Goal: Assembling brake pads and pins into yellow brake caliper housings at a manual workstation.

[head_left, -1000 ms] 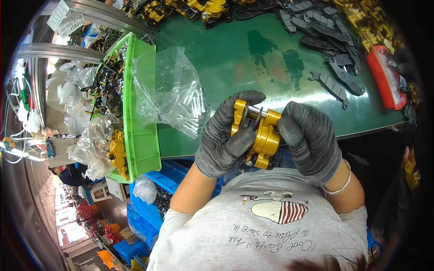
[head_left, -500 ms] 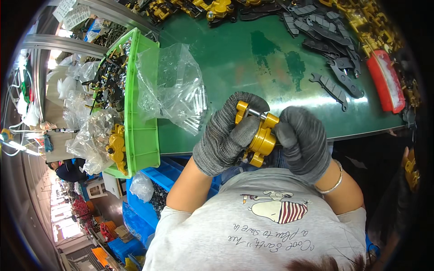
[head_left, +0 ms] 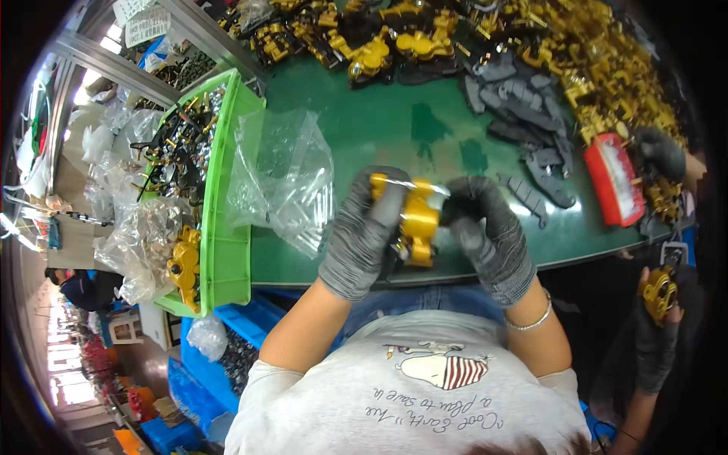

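Note:
A gold brake caliper [head_left: 419,220] with a shiny metal pin across its upper part is held in front of my body, over the table's near edge. My left hand [head_left: 360,235], in a grey knit glove, is closed round its left side. My right hand [head_left: 489,239], gloved alike, has its fingers curled beside the caliper's right end; whatever its fingertips hold is hidden, and the area is blurred. A clear plastic bag [head_left: 262,167] of metal pins [head_left: 311,220] lies on the green table [head_left: 364,114], left of my hands.
A green crate [head_left: 236,250] of small parts stands left. Dark brake pads [head_left: 523,102] and piled gold calipers [head_left: 607,68] lie at the right and back, near a red box [head_left: 610,182]. At far right, a co-worker's gloved hand [head_left: 656,334] holds a caliper; another gloved hand [head_left: 661,152] is over the pile.
The view has shifted, showing more of the table's back. The caliper has turned a little in my left hand, its pin now more level. Co-worker's hands have come into fuller view at right.

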Available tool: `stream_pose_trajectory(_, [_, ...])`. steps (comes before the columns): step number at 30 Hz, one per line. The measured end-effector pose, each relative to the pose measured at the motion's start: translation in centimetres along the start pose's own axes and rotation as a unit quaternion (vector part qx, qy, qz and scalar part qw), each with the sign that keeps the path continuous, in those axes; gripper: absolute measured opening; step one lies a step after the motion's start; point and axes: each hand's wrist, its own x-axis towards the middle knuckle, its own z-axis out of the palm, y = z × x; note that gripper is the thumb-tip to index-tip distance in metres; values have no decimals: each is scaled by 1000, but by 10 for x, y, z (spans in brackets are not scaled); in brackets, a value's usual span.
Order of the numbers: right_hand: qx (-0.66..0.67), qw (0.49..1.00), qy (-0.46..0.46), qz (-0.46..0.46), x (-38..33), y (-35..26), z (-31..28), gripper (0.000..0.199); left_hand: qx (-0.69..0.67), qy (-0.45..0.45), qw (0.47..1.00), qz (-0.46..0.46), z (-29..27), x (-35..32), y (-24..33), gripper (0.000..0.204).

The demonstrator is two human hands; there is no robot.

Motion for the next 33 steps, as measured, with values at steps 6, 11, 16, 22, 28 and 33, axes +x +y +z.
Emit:
stream_pose_trajectory(6, [250,956,132,-76,38,-3,43,79,-235,-54,969,-58,3,46,14,59])
stream_pose_trajectory(11, [240,966,-20,93,102,-8,-41,64,115,-31,983,140,-31,-5,68,51])
stream_pose_trajectory(16, [-17,984,128,125,253,-22,-86,38,323,81,910,246,-72,-22,48,29])
stream_pose_trajectory(22, [-190,967,139,98,395,21,-95,47,539,103,794,261,-84,-18,40,28])
stream_pose_trajectory(28, [-534,823,113,-158,367,14,-110,46,564,115,784,231,-95,-11,27,27])
stream_pose_trajectory(33, [-579,810,-85,-17,266,-2,-81,41,560,122,783,239,-94,-14,24,24])
